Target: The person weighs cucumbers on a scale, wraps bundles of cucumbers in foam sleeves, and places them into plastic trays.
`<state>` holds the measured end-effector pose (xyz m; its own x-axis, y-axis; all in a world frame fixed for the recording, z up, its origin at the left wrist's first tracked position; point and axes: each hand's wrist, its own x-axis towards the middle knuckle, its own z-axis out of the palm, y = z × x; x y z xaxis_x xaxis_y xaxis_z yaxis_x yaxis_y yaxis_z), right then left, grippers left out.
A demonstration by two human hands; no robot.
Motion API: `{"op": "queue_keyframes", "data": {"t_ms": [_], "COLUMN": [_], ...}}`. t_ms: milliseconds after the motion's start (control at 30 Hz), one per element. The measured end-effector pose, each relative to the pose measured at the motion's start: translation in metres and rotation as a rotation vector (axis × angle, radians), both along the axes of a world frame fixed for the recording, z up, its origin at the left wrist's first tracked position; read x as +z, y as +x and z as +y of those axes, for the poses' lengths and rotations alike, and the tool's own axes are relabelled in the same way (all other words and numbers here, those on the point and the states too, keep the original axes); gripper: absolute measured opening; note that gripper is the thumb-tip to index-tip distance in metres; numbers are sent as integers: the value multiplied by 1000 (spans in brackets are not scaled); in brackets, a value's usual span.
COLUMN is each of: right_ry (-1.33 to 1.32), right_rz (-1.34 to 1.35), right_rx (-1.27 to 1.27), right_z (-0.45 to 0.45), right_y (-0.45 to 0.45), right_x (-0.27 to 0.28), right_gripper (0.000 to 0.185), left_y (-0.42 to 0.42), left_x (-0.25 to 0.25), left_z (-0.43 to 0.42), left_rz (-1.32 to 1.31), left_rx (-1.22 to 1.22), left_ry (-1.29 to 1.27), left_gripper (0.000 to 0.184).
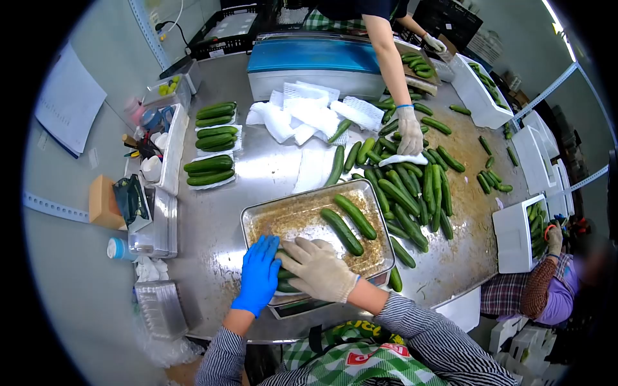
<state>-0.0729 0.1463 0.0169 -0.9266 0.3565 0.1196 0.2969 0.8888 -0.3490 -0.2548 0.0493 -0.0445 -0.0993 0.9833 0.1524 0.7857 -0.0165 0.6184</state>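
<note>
A shallow metal tray (302, 212) stands in front of me on a boxy base. At its near left corner several cucumbers (285, 285) lie side by side, largely covered by my hands. My left hand (259, 273), in a blue glove, is closed against their left ends. Over their top my right hand (318, 269), in a beige knit glove, grips them from the right; its fingertips come close to the blue glove. Two more cucumbers (347, 225) rest in the tray's right half, apart from my hands.
A big cucumber pile (412, 193) lies right of the tray. A co-worker's gloved hand (410, 132) reaches into it, holding something white. White netted wraps (306, 116) and cucumber packs (212, 141) lie beyond. Another person (547, 283) works at right beside white crates (515, 248).
</note>
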Motion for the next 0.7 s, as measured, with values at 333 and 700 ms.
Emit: {"op": "queue_keyframes", "data": {"t_ms": [333,700], "right_ry": [209,-180], "right_rz": [-106,165], "right_rx": [-471,-85], "right_z": [52,33], "right_y": [82,60], "right_x": [-21,46], "right_gripper": [71,55], "left_y": [22,75], "left_x": [0,-21], "left_z": [-23,-48], "left_rz": [-219,-835], "left_rx": [237,589], "left_ry": [46,134], "left_gripper": [42,49]}}
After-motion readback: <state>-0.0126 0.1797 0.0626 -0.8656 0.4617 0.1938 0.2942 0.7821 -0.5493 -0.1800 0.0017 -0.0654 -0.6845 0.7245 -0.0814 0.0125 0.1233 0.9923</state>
